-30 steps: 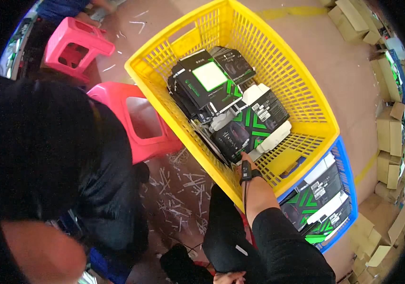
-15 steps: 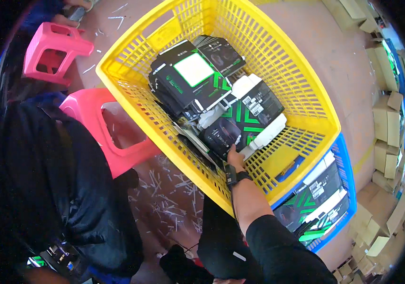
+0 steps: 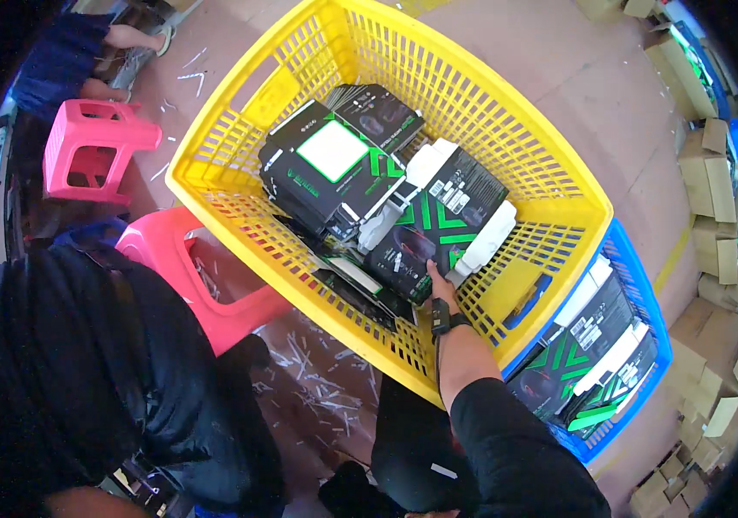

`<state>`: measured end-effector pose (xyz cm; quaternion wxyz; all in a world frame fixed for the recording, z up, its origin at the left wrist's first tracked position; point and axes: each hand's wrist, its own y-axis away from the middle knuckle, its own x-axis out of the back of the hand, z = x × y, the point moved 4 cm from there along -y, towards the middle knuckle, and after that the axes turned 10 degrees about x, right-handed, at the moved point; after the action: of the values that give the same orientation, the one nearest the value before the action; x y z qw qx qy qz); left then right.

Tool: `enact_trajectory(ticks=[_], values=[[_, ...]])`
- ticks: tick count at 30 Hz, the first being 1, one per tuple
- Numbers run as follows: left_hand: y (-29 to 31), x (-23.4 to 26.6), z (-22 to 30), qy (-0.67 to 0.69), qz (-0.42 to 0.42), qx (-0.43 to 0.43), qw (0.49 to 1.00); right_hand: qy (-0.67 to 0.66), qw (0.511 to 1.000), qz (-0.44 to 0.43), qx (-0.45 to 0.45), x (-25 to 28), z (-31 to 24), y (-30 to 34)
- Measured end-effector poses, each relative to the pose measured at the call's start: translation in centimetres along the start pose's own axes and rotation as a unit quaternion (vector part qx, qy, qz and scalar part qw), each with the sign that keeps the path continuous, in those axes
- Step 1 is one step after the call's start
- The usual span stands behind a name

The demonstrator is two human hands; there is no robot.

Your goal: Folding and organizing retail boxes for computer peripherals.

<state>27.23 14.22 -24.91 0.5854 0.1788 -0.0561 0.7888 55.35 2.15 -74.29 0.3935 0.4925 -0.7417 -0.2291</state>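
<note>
Taking hold seems the step: the right hand (image 3: 442,289) meets the black-and-green carton (image 3: 412,246) just ahead, yellow basket (image 3: 507,293) around both; whether it pinches, I cannot tell. Lifting would call for firmness.

Green lettering stands on the upper flattened black box (image 3: 347,187). White barcode labels (image 3: 449,197) stand on the black-and-green box (image 3: 435,230) below it, and similar ones on the carton (image 3: 563,352) in the blue basket (image 3: 664,356); their small print is unreadable.
</note>
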Motion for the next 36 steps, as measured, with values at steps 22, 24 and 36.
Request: enact_trajectory(ticks=[22,24,36], values=[[2.3,-0.2,-0.7,0.144,0.048,0.258,0.954,-0.241,0.938,-0.248,-0.015,10.6,-27.2,19.6],[2.2,1.3,-0.8,0.271,0.046,0.365,0.890,-0.317,0.909,-0.270,-0.006,13.1,-29.6,28.4],[7.3,7.3,15.8,0.546,0.146,0.105,0.818,-0.233,0.789,-0.446,0.353,29.4,-16.6,61.3]])
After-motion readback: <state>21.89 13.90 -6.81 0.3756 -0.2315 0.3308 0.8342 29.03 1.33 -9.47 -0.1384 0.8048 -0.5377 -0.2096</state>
